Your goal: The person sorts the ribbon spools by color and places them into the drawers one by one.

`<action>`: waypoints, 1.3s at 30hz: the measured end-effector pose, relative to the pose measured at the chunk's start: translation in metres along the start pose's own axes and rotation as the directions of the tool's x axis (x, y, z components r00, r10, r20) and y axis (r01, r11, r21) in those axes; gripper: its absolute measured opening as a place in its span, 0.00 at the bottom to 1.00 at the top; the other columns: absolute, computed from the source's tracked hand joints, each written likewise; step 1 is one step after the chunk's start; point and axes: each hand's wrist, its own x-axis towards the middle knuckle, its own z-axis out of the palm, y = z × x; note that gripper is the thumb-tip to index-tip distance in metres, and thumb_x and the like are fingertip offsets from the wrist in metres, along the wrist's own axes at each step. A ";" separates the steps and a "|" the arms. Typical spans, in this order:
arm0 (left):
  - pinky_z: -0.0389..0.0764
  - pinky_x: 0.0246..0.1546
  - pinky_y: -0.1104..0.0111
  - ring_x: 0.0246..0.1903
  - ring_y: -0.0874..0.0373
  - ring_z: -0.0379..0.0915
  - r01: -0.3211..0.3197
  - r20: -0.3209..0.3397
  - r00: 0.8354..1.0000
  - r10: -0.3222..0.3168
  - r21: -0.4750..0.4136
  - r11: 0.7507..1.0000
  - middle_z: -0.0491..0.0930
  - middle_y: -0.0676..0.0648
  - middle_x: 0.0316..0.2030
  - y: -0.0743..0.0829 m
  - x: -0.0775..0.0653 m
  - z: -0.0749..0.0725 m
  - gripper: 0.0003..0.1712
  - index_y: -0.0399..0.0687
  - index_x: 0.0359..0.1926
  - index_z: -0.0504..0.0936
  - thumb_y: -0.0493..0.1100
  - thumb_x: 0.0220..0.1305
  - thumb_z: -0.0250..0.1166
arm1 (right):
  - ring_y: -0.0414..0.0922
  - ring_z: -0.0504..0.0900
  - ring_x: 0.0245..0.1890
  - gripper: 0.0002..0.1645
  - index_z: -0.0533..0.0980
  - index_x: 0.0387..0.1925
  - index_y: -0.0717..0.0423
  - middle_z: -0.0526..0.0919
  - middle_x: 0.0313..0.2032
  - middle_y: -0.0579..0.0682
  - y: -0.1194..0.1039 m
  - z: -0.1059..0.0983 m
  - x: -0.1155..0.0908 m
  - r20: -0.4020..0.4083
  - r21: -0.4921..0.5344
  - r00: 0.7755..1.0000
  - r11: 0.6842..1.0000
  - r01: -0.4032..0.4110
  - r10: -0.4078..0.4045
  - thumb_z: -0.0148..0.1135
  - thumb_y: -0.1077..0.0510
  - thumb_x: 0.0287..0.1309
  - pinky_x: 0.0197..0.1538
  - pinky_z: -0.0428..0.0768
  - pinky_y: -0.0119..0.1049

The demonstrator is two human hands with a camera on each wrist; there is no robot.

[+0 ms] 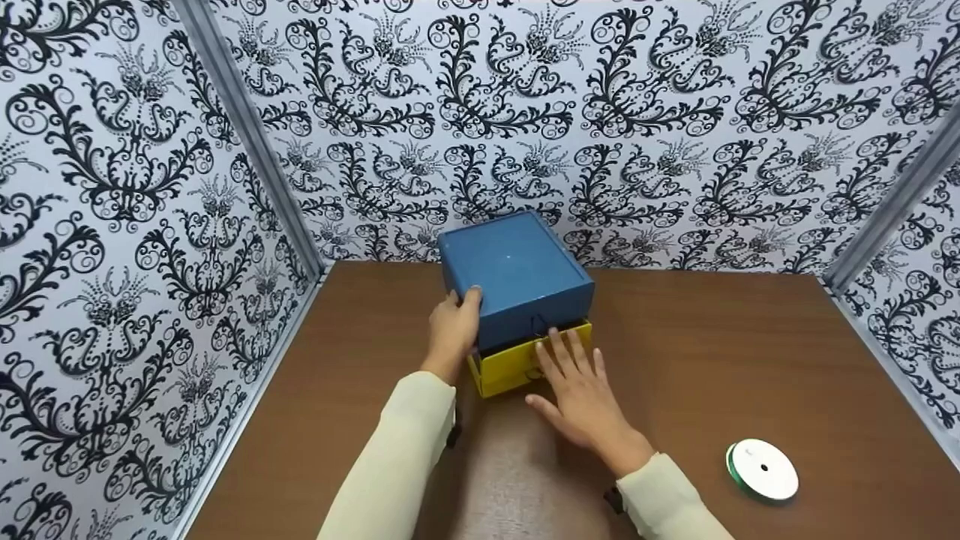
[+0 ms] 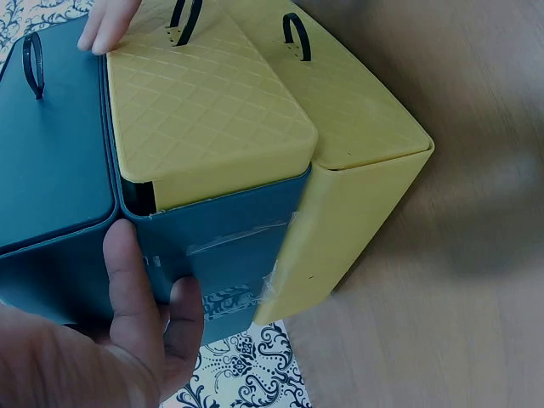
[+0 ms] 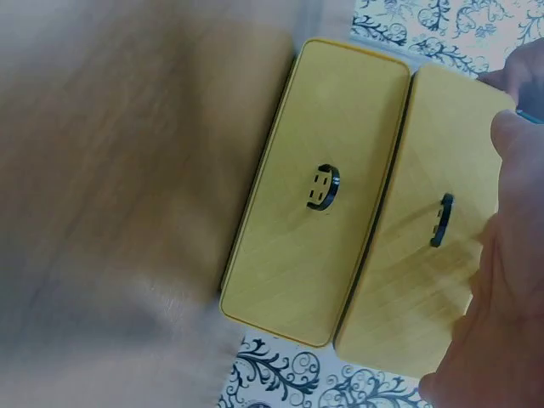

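Observation:
In the middle of the table stands a stacked drawer unit [image 1: 517, 259] with a blue top and a blue upper front. Below that, a yellow drawer [image 2: 212, 102] juts slightly out of its blue casing. The lowest yellow drawer front [image 3: 314, 195] sits in a yellow casing; both yellow fronts have black loop handles. My left hand [image 1: 454, 326] rests against the unit's left side, thumb near the upper front corner. With fingers spread and straight, my right hand [image 1: 581, 401] touches the jutting yellow drawer's front near its upper edge. Its palm faces the drawer fronts.
A white spool [image 1: 763, 469] with a green edge lies on the brown table [image 1: 675, 375] at the right front. Patterned black-and-white panels [image 1: 525, 112] stand close behind the drawer unit and along both sides.

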 end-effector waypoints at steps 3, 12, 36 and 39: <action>0.84 0.40 0.55 0.65 0.44 0.64 0.000 0.002 1.000 0.000 0.007 1.000 0.58 0.39 0.73 0.000 0.000 0.000 0.44 0.43 0.76 0.58 0.64 0.69 0.51 | 0.54 0.34 0.77 0.49 0.46 0.79 0.50 0.38 0.78 0.50 0.001 0.001 -0.006 0.032 0.008 0.999 1.000 -0.011 0.011 0.50 0.33 0.68 0.72 0.38 0.64; 0.84 0.42 0.54 0.66 0.43 0.62 -0.012 -0.006 1.000 0.012 0.015 1.000 0.58 0.38 0.73 -0.001 0.001 -0.001 0.44 0.42 0.76 0.58 0.64 0.69 0.51 | 0.55 0.35 0.77 0.47 0.50 0.78 0.50 0.43 0.78 0.49 0.005 0.002 -0.001 0.086 0.010 0.996 0.999 -0.033 0.032 0.48 0.32 0.69 0.72 0.37 0.63; 0.84 0.42 0.52 0.64 0.41 0.65 -0.013 -0.006 1.000 0.013 0.000 1.000 0.57 0.39 0.73 -0.003 0.000 -0.002 0.45 0.43 0.76 0.57 0.64 0.69 0.51 | 0.59 0.79 0.52 0.25 0.71 0.63 0.66 0.78 0.56 0.64 0.028 0.033 0.014 0.255 0.855 0.878 0.330 -0.400 0.404 0.48 0.53 0.75 0.54 0.78 0.54; 0.84 0.40 0.52 0.65 0.41 0.64 -0.015 -0.008 1.000 0.016 0.003 1.000 0.57 0.38 0.73 -0.004 0.000 -0.001 0.45 0.43 0.76 0.57 0.64 0.69 0.51 | 0.60 0.79 0.53 0.29 0.68 0.64 0.71 0.77 0.56 0.67 0.028 0.044 0.015 0.353 0.879 0.856 0.179 -0.441 0.378 0.46 0.50 0.76 0.55 0.78 0.53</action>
